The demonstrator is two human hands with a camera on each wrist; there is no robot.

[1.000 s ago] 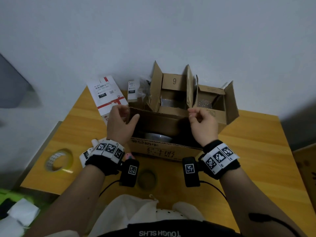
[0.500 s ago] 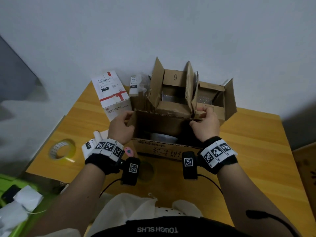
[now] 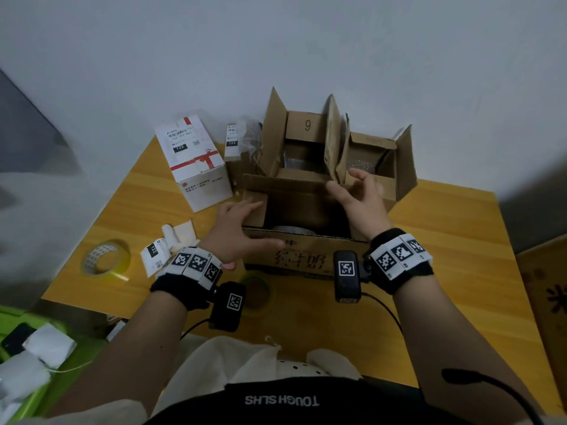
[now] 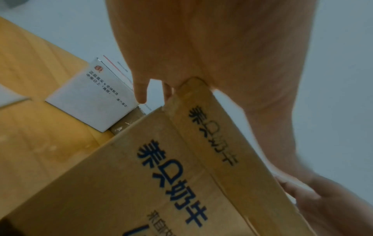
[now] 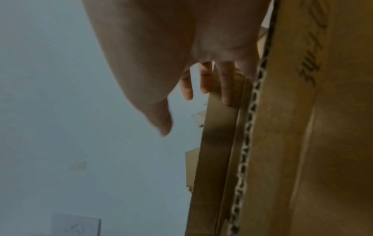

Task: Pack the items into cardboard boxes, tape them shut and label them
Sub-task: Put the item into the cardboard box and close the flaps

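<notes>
Three open cardboard boxes (image 3: 306, 240), one taped white box (image 3: 196, 167).

The left hand (image 4: 212, 47) lies flat on a printed cardboard box (image 4: 161, 175) flap; a white box (image 4: 90, 102) sits beyond the fingertips.

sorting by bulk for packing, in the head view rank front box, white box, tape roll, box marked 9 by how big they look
1. front box
2. box marked 9 and white box: look alike, both farther off, so unranked
3. tape roll
</notes>
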